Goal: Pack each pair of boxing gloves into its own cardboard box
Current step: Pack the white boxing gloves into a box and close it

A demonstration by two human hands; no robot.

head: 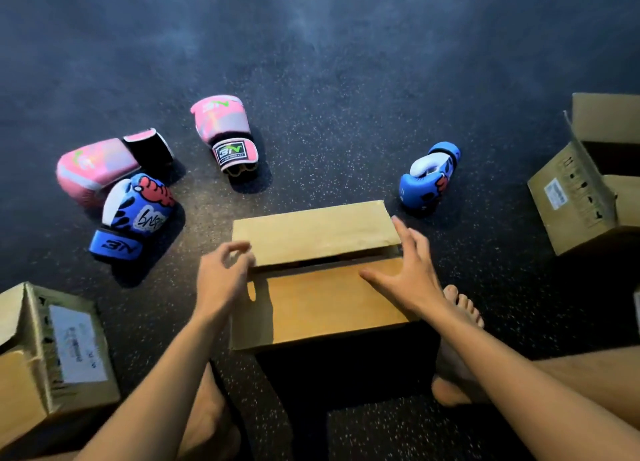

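We've got the middle box (pixel 322 308) nearly shut, right hand (pixel 407 270) spread over its flaps, left hand (pixel 221 273) grip maybe pinching one, too blurry. The blue glove (pixel 135 215) touches a pink glove (pixel 95 168) on the floor: easy mispairing.

A middle box (pixel 322 305) sits on the floor (pixel 346 80), its flaps almost closed. The right hand (pixel 412 266) spreads over the box's right side. The left hand (pixel 221 277) curls at the far flap's left end; whether it holds the flap is unclear. The left pink glove (pixel 93 166) touches the left blue glove (pixel 135 211). The mid pink glove (pixel 225 128) and right blue glove (pixel 429 180) lie apart. A left box (pixel 52 356) and a right box (pixel 581 190) flank them.
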